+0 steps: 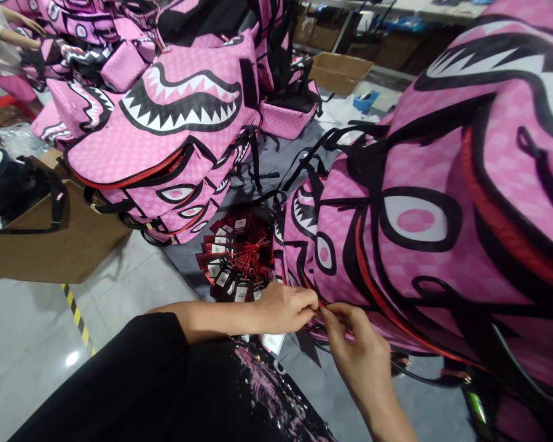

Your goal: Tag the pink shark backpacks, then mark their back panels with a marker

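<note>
Step looks like fine fastening at edge of pink bag [338, 287] on worktop [286, 148]. Left hand [286, 305], right hand [360, 344] pinched narrow; cannot tell what's held. Tags [223, 276] beside bag. Next move calls for steady fingertips.

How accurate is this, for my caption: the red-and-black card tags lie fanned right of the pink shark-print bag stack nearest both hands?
Wrong side: the head view shows the red-and-black card tags fanned left of that pink shark-print bag stack.
</note>
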Demonstrator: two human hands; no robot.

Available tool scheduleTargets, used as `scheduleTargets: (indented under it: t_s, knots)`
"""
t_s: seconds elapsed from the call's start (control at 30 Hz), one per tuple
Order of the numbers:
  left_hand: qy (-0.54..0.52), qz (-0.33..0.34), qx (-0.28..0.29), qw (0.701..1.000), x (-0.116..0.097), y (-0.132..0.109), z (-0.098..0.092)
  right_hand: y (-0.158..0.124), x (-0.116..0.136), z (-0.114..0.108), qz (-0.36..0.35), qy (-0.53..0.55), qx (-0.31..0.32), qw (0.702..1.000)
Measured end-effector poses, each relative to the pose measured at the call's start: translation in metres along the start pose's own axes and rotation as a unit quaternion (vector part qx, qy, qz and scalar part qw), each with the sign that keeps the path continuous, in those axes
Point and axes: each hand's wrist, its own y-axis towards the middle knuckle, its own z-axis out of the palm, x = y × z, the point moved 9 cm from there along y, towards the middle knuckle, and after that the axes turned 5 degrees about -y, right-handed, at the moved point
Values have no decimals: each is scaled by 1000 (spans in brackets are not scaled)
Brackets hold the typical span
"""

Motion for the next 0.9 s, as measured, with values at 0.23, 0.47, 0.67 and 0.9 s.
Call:
scheduleTargets:
  t_s: [0.23,0.47,0.67,0.9]
  knots:
    - [-33,38,39,998,0,1,6,-1,-3,1,26,-24,-20,999]
    - [-55,86,-27,994,2,0,-7,3,2,2,28,-38,-29,998]
    - [124,-144,-146,971,128,-3,-66,1,31,17,-26,-120,-7,992]
    - [217,-185,-80,955,206,15,-42,41,-13,142,121,68,93,986]
